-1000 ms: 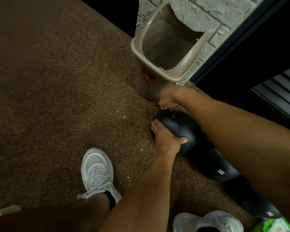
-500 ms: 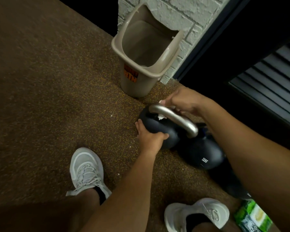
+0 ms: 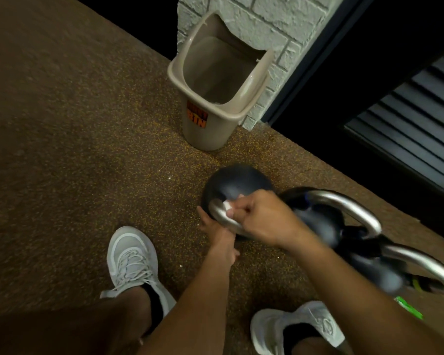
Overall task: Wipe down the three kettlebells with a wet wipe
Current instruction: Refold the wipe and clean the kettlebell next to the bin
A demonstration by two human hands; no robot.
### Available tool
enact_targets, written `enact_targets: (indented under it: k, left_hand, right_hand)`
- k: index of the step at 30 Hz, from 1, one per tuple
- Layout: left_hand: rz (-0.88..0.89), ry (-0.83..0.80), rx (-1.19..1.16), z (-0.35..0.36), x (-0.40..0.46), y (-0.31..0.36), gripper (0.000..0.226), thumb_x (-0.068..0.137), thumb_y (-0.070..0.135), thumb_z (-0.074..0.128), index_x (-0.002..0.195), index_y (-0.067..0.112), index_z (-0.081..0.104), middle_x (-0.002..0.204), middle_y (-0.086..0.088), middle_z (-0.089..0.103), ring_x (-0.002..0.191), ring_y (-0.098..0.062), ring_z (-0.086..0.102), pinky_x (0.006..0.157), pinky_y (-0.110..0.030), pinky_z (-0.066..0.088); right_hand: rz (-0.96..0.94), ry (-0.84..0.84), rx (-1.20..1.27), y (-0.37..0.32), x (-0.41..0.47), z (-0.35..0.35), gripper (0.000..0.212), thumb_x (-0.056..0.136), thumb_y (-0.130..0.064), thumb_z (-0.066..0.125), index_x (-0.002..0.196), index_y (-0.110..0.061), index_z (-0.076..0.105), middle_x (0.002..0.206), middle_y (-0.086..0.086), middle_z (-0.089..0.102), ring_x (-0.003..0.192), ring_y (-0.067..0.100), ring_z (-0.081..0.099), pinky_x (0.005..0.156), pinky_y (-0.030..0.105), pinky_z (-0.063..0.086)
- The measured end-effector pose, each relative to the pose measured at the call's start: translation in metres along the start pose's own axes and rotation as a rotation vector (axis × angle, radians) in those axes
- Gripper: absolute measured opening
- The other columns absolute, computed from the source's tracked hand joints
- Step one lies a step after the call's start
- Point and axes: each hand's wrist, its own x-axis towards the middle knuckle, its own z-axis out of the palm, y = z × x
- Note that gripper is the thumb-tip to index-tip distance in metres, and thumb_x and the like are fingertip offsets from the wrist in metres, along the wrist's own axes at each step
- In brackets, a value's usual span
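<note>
Since 0.5 s ago the right hand has slid along the silver handle toward its left end, and the first kettlebell now lies tipped with its black body pointing away toward the bin. Right-hand fingers are curled tightly round that handle with the white wet wipe pinched against the metal. Below it, the left hand sits under the handle and against the bell's near side; how its fingers lie is mostly hidden, so whether it grips cannot be told. To the right, touching one another in a row, stand 2 more kettlebells, blurred, each with a silver handle. A beige bin stands on the speckled floor against a white brick pillar. White sneakers frame the bottom edge.
</note>
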Motion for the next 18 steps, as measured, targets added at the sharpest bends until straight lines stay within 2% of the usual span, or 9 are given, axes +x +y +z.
enact_targets:
  k: [2, 4, 5, 7, 9, 12, 15, 17, 18]
  left_hand:
    - [-0.067, -0.112, -0.132, -0.005, 0.016, -0.016, 0.136, 0.032, 0.094, 0.073, 0.153, 0.049, 0.028, 0.148, -0.009, 0.054, 0.12, -0.036, 0.063, 0.085, -0.062, 0.056]
    - [-0.103, -0.206, -0.154, -0.01, 0.026, -0.027, 0.137, 0.035, 0.076, 0.092, 0.154, 0.042, 0.034, 0.136, -0.009, 0.067, 0.113, -0.032, 0.069, 0.078, -0.048, 0.06]
    - [-0.096, -0.217, -0.151, -0.012, 0.028, -0.027, 0.135, 0.039, 0.067, 0.097, 0.155, 0.042, 0.033, 0.132, -0.009, 0.069, 0.112, -0.031, 0.07, 0.075, -0.046, 0.061]
    - [-0.067, -0.24, -0.176, -0.011, 0.031, -0.024, 0.129, 0.045, 0.054, 0.101, 0.154, 0.041, 0.034, 0.13, -0.008, 0.071, 0.113, -0.032, 0.071, 0.084, -0.053, 0.061]
    - [-0.04, -0.227, -0.191, -0.009, 0.036, -0.025, 0.124, 0.049, 0.052, 0.101, 0.154, 0.042, 0.036, 0.132, -0.006, 0.07, 0.113, -0.032, 0.072, 0.087, -0.056, 0.06]
    - [-0.007, -0.169, -0.185, -0.007, 0.034, -0.023, 0.124, 0.046, 0.057, 0.101, 0.152, 0.044, 0.038, 0.135, -0.005, 0.068, 0.111, -0.032, 0.072, 0.077, -0.052, 0.063]
    - [0.018, -0.198, -0.197, -0.01, 0.034, -0.024, 0.126, 0.047, 0.055, 0.101, 0.153, 0.044, 0.035, 0.136, -0.005, 0.067, 0.109, -0.031, 0.074, 0.079, -0.058, 0.062]
    - [0.033, -0.208, -0.211, -0.014, 0.034, -0.025, 0.132, 0.041, 0.058, 0.101, 0.154, 0.043, 0.035, 0.135, -0.004, 0.068, 0.109, -0.029, 0.073, 0.076, -0.053, 0.063]
    - [0.035, -0.2, -0.214, -0.016, 0.034, -0.026, 0.138, 0.034, 0.063, 0.099, 0.154, 0.042, 0.035, 0.135, -0.003, 0.068, 0.112, -0.028, 0.072, 0.074, -0.048, 0.063]
  right_hand:
    - [0.009, 0.006, 0.025, -0.001, -0.011, 0.013, 0.02, 0.094, -0.035, 0.062, 0.089, -0.023, 0.077, 0.075, -0.006, 0.07, 0.072, 0.003, 0.063, 0.068, 0.031, 0.051]
    - [0.011, 0.018, 0.057, 0.002, -0.019, 0.022, 0.019, 0.094, -0.035, 0.061, 0.103, -0.027, 0.076, 0.085, -0.004, 0.074, 0.079, 0.005, 0.065, 0.074, 0.033, 0.053]
    - [0.007, 0.022, 0.083, 0.007, -0.021, 0.025, 0.019, 0.094, -0.034, 0.061, 0.106, -0.029, 0.076, 0.085, -0.006, 0.074, 0.078, 0.004, 0.065, 0.074, 0.033, 0.053]
    - [0.033, 0.051, 0.188, 0.018, -0.025, 0.023, 0.018, 0.094, -0.031, 0.064, 0.107, -0.031, 0.076, 0.078, -0.012, 0.073, 0.072, -0.003, 0.063, 0.069, 0.023, 0.05]
    - [0.101, 0.108, 0.331, 0.029, -0.028, 0.016, 0.016, 0.093, -0.024, 0.067, 0.103, -0.028, 0.078, 0.077, -0.011, 0.074, 0.068, -0.004, 0.062, 0.066, 0.015, 0.045]
    - [0.184, 0.252, 0.485, 0.038, -0.026, 0.005, 0.018, 0.094, -0.021, 0.066, 0.103, -0.032, 0.078, 0.089, -0.014, 0.076, 0.08, -0.003, 0.067, 0.072, 0.014, 0.047]
    - [0.149, 0.343, 0.392, 0.032, -0.009, 0.007, 0.028, 0.096, -0.025, 0.061, 0.121, -0.033, 0.07, 0.099, -0.008, 0.076, 0.082, 0.005, 0.068, 0.069, 0.014, 0.048]
    - [0.025, 0.36, 0.144, 0.024, 0.01, 0.013, 0.035, 0.097, -0.025, 0.056, 0.13, -0.034, 0.063, 0.114, -0.005, 0.073, 0.097, 0.011, 0.067, 0.084, 0.023, 0.051]
    - [-0.056, 0.316, -0.022, 0.021, 0.022, 0.016, 0.04, 0.096, -0.022, 0.054, 0.134, -0.032, 0.06, 0.127, -0.005, 0.068, 0.112, 0.013, 0.063, 0.096, 0.028, 0.049]
